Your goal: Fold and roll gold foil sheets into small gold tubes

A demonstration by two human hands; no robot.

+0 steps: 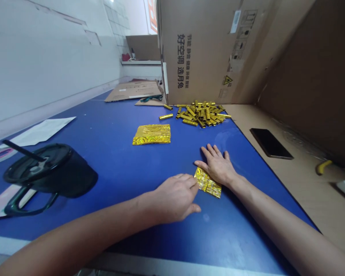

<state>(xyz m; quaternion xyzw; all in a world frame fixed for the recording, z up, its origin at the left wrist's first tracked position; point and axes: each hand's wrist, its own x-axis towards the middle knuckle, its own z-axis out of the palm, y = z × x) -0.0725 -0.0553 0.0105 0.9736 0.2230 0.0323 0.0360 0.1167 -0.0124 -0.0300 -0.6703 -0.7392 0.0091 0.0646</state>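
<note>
A shiny gold foil sheet (209,184) lies flat on the blue table (117,168), slanted between my two hands. My right hand (217,165) rests palm down along its upper right edge, fingers spread. At the sheet's left edge is my left hand (176,197), its fingers curled together and its thumb apart; whatever the fingertips may hold is hidden. A stack of gold foil (151,134) sits farther back, left of my hands. Many small gold foil tubes (204,114) are heaped at the back of the table.
A dark lidded mug (54,168) with a straw stands at the left, near white paper (43,131). A big cardboard box (207,50) rises behind the tubes. On cardboard at the right lies a black phone (270,143). Flattened cardboard (135,90) lies at the back left.
</note>
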